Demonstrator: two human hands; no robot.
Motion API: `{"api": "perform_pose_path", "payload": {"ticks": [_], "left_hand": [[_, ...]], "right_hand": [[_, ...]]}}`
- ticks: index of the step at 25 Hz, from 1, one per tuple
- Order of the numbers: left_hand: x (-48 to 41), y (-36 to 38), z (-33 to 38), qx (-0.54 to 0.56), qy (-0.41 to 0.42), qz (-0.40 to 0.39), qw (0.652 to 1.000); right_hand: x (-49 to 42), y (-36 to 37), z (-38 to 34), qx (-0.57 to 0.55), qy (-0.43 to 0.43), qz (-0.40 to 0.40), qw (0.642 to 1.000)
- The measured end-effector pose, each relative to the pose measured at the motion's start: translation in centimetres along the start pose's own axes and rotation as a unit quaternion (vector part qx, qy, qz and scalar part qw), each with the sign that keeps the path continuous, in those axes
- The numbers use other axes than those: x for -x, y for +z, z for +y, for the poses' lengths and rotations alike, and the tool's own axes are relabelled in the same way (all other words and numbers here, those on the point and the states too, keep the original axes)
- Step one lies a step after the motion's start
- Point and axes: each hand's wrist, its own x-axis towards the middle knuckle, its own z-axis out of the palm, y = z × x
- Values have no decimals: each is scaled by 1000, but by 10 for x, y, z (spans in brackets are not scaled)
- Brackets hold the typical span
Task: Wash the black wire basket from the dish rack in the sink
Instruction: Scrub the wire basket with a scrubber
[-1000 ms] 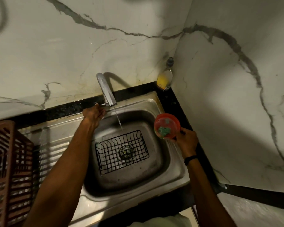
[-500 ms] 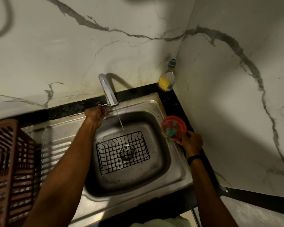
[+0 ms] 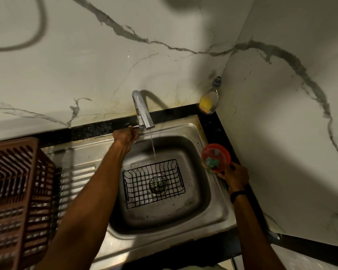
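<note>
Presently the left hand (image 3: 126, 135) is up at the tap (image 3: 142, 110), its fingers curled on the thin lever (image 3: 133, 126) at the spout's base. The right hand (image 3: 235, 175) holds a small red tub (image 3: 216, 152) over the sink's right rim, pinching its lower edge. A green scrubber (image 3: 213, 163) sits inside it (the tub is tilted toward the camera, so the contents show). Neither hand touches the basket.

The black wire basket (image 3: 153, 184) lies upright on the floor of the sink (image 3: 183, 236), over the drain. It is out of the brown dish rack (image 3: 18, 191), which stands on the draining board to the left. A thin stream of water (image 3: 152, 143) runs from the spout and lands at the basket's far edge. A bottle of yellow soap (image 3: 210, 100) stands in the corner behind.

Assessment: fetching and placing appear done, and the water is on. Wetting looks barely begun, and no suds are visible on the wires. Outstanding: scrubbing with the pad, rinsing, and shutting the tap
</note>
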Motion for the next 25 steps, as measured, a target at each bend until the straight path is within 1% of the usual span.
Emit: {"api": "perform_pose_path", "payload": {"ticks": [5, 9, 12, 15, 17, 19, 21, 22, 25], "left_hand": [[-3, 2, 0, -12, 5, 5, 1000], [-8, 1, -3, -30, 7, 3, 1000], [-9, 0, -5, -39, 17, 7, 999], [-7, 0, -6, -39, 33, 15, 999], [-7, 0, -8, -63, 55, 24, 996], [-7, -1, -10, -98, 82, 37, 991], [-6, -1, -11, -119, 108, 45, 986], [-3, 0, -11, -134, 125, 48, 982], [9, 5, -10, -178, 190, 48, 964]], "right_hand": [[2, 0, -2, -47, 3, -1, 999], [-1, 1, 4, -29, 3, -19, 999], [0, 1, 1, -12, -9, -17, 1000], [-1, 0, 3, -14, 3, -35, 999], [-11, 0, 14, -8, -3, -35, 999], [-32, 4, 37, -14, 0, -52, 999], [-30, 5, 37, -6, 5, -54, 998], [-25, 3, 31, -5, -7, -50, 999], [-10, 1, 14, -8, -6, -39, 999]]}}
